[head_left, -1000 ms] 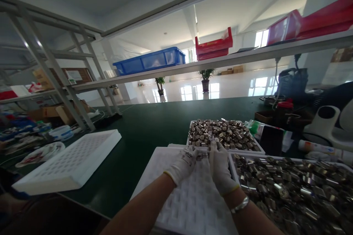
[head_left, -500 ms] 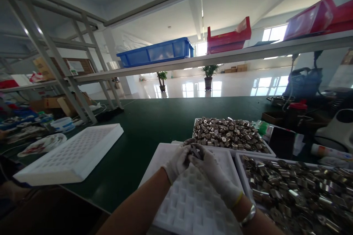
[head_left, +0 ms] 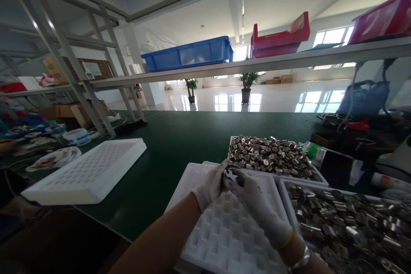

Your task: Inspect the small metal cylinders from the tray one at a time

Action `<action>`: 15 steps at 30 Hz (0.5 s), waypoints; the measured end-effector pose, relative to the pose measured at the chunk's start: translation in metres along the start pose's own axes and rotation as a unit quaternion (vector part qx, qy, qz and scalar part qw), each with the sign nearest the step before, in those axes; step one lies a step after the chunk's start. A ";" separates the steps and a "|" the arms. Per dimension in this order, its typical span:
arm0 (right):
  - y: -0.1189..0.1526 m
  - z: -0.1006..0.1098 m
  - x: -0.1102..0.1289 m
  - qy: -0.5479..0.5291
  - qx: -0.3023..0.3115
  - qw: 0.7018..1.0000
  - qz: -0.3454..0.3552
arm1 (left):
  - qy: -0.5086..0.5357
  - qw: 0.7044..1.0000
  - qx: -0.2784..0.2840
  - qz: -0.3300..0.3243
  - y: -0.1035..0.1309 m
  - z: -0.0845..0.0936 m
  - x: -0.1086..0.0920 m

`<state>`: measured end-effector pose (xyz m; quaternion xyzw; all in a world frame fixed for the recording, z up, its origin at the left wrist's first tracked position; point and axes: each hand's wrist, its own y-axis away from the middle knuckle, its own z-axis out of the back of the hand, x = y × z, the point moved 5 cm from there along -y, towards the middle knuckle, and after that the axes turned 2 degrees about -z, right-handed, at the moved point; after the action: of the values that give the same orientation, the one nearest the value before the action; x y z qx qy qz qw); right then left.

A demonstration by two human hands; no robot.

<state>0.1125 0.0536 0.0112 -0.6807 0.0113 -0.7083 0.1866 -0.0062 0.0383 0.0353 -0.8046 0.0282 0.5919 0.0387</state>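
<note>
**Gloved hands meet on small metal part over foam tray**

Head view: both hands wear white knit gloves. Left hand (head_left: pixel 210 186) and right hand (head_left: pixel 253 199) are pressed together, fingers closed around a small dark metal part (head_left: pixel 230 175) held between them, above the far end of a white moulded foam tray (head_left: pixel 221 231) with a grid of square pockets. A metal bangle (head_left: pixel 298 261) circles the right wrist. Just beyond, a white tray of small brassy cylindrical parts (head_left: pixel 269 156), piled loose. To the right, a second tray of shiny cylindrical parts (head_left: pixel 346 222). Left, well apart, another white foam grid tray (head_left: pixel 86 171) lies on the dark green matte bench (head_left: pixel 180 137).
</note>
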 end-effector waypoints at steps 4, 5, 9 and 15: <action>0.002 -0.003 0.010 -0.016 0.005 1.000 0.014 | 0.021 1.000 -0.005 0.020 -0.001 -0.005 0.003; 0.003 -0.004 0.012 -0.016 0.003 1.000 0.019 | 0.024 1.000 -0.011 0.016 -0.001 -0.006 0.003; 0.007 -0.005 0.015 -0.007 -0.008 0.999 0.042 | 0.035 0.998 -0.056 -0.011 -0.003 -0.003 0.001; 0.012 -0.003 0.022 0.057 -0.036 0.994 0.080 | 0.053 0.992 -0.109 -0.020 -0.001 0.003 -0.004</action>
<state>0.1124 0.0351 0.0287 -0.6423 0.1017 -0.7278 0.2177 -0.0097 0.0399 0.0382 -0.8346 -0.0509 0.5472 -0.0390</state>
